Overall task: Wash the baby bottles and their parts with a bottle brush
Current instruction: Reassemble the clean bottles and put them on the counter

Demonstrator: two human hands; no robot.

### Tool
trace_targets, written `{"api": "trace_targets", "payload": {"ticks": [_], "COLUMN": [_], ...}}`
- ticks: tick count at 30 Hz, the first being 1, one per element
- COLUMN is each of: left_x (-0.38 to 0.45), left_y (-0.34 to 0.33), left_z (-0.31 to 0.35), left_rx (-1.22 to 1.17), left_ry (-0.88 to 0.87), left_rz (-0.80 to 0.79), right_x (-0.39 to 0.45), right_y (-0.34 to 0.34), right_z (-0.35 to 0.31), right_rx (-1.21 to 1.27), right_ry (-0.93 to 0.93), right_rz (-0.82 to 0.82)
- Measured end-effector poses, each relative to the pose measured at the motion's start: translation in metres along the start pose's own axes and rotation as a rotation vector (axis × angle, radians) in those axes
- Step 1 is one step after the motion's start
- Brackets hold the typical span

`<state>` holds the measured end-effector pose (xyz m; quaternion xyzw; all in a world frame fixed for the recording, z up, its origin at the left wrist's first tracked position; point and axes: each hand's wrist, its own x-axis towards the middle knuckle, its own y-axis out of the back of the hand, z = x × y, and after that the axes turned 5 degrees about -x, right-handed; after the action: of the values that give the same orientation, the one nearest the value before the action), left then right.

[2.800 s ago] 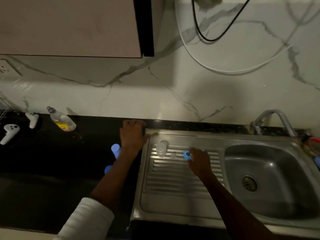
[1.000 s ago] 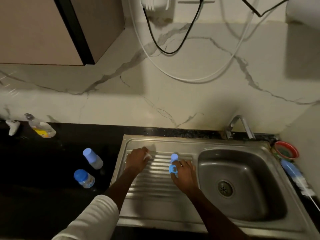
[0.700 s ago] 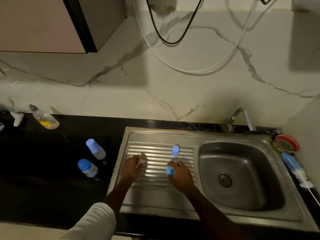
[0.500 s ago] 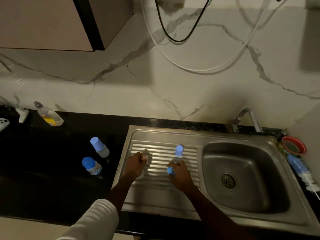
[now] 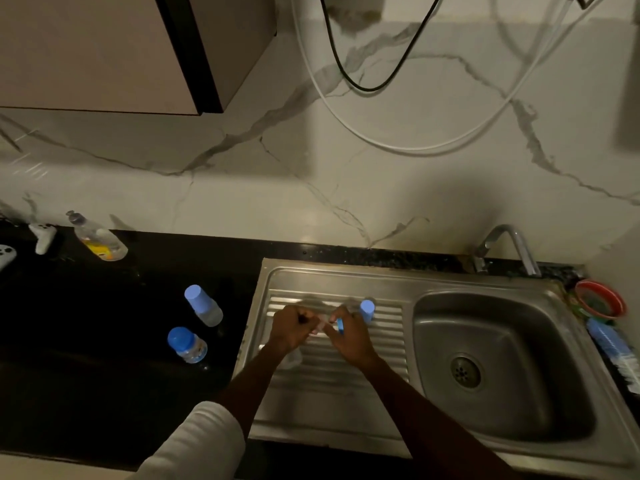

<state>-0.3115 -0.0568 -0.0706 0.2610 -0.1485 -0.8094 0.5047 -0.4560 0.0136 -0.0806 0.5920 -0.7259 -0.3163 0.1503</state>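
Dim light falls across a black countertop and a stainless-steel sink set against a marble-patterned wall, where two bare hands meet over the ribbed drainboard. The left hand, its fingers curled, pinches a small clear part that is hard to make out in the gloom. The right hand grips a blue bottle ring, only an edge of which shows between the fingers. The two pieces sit close together, and whether they touch cannot be told.

Just beyond the right hand, a blue-capped bottle part stands on the drainboard, its lower half lost behind the knuckles. On the countertop to the left, well apart from the sink, stand two baby bottles: one tilted with a pale blue cap, the other with a darker blue cap.

A bottle brush lies along the right rim of the sink, its far end cut off by the frame edge, beside a red-rimmed bowl. A dish soap bottle leans near the wall at far left, next to two white handheld controllers, one partly cropped. A tap rises behind the basin.
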Motion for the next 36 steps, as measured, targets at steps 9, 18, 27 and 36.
{"api": "trace_targets", "payload": {"ticks": [9, 18, 27, 36], "left_x": [0.005, 0.006, 0.025, 0.030], "left_y": [0.050, 0.037, 0.042, 0.038], "left_z": [-0.043, -0.057, -0.040, -0.043], "left_rx": [0.735, 0.832, -0.123, 0.037], "left_ry": [-0.467, -0.354, 0.039, -0.035], "left_rz": [-0.555, -0.265, 0.072, 0.039], "right_x": [0.008, -0.004, 0.002, 0.005], "right_y": [0.002, 0.004, 0.015, 0.017], "right_z": [0.006, 0.015, 0.026, 0.033], "right_rx": [-0.130, 0.010, 0.057, -0.188], "right_ry": [-0.028, 0.088, 0.037, -0.158], "right_rz": [-0.031, 0.051, 0.183, 0.078]}}
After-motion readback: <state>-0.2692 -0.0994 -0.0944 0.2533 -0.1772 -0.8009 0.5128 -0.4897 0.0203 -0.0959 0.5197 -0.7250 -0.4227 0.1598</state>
